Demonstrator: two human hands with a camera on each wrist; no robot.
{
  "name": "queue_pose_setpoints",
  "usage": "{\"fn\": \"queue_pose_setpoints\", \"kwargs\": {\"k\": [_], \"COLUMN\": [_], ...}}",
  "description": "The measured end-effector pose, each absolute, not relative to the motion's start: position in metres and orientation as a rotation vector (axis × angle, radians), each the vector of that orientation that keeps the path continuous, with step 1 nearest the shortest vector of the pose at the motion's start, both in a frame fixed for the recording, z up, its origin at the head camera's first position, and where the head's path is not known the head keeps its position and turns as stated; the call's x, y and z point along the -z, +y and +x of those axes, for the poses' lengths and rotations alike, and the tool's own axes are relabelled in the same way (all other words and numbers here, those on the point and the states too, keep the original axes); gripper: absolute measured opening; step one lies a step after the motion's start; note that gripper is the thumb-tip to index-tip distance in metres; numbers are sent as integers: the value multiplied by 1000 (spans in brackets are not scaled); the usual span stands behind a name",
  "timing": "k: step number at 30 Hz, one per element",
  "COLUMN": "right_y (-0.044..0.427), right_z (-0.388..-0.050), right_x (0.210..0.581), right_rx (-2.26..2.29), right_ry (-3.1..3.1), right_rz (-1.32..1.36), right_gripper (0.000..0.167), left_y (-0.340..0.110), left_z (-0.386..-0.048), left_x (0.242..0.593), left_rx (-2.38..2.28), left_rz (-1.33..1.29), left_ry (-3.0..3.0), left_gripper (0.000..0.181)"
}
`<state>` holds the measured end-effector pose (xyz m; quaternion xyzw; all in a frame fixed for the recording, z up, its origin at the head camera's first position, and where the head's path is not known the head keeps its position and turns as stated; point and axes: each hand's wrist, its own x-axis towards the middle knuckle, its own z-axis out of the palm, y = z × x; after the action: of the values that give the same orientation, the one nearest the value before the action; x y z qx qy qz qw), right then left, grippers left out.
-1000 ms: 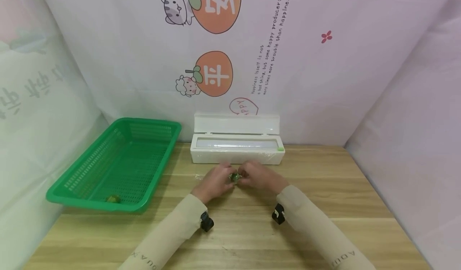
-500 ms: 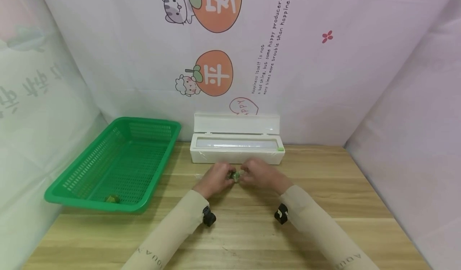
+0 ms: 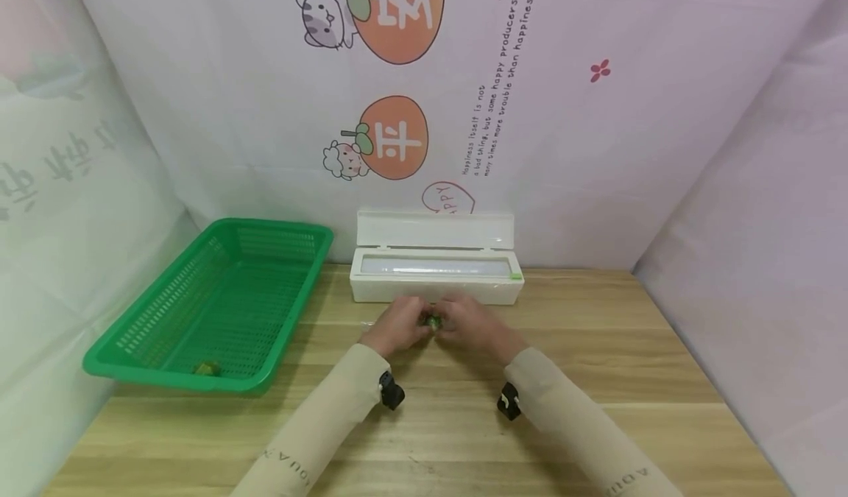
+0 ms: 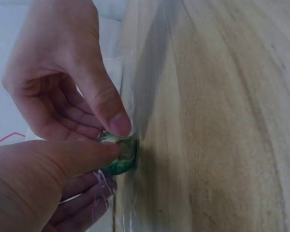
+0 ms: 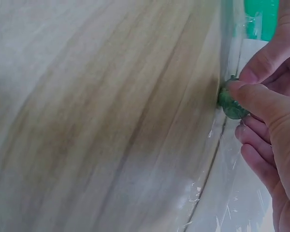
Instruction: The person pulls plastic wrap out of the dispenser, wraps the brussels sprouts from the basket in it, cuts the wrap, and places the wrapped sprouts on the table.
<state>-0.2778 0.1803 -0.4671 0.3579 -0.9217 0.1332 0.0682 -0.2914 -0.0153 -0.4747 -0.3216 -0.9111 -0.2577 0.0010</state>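
A small round green item [image 3: 433,322], its kind not clear, sits low at the table in front of the white box, with clear plastic film [image 5: 227,203] around it. My left hand [image 3: 400,324] pinches its left side, the thumb lying over the top in the left wrist view. From the other side my right hand [image 3: 473,326] pinches the item and film, thumb close to the left thumb. In the right wrist view the green item [image 5: 233,107] shows between both thumbs and the curled fingers. Its underside is hidden.
Just behind the hands stands a white cling film box [image 3: 437,288], lid raised against the printed cloth. On the left is a green plastic basket [image 3: 291,328] holding a small yellow-green item [image 3: 207,367]. Cloth walls border the wooden table [image 3: 450,445].
My right hand has moved left, closing in on the green item and the left hand. The left hand has stayed nearly in place. The basket and box have not moved.
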Motion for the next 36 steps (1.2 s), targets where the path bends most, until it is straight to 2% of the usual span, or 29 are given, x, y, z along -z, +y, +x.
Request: {"fn": "queue_pose_setpoints", "kwargs": {"k": [10,16,23,32,36], "right_y": [180,178,178,180,184], "right_z": [-282,-284,-289,-292,-290], "right_x": [471,471,469,470,467], "right_rx": [-462,-487,-638,-707,-676], "right_ry": [-2811,-2839,-2880,-2863,-2822], "right_rz": [1018,1001,974,1010,1034], "right_gripper": [29,30,22,25,36], "left_y": [-21,-22,-19,-13,-12], "left_z": [-286,-281,-282,-288,-293], "left_x": [477,476,483,487,485], "left_rx": [837,715,613,665,745], "left_rz": [-1028,-1056,-1099,-1067,-1036], "left_ry": [-2759,-2682,-2619,-2627,-2663], "left_gripper": [31,36,43,35,30]}}
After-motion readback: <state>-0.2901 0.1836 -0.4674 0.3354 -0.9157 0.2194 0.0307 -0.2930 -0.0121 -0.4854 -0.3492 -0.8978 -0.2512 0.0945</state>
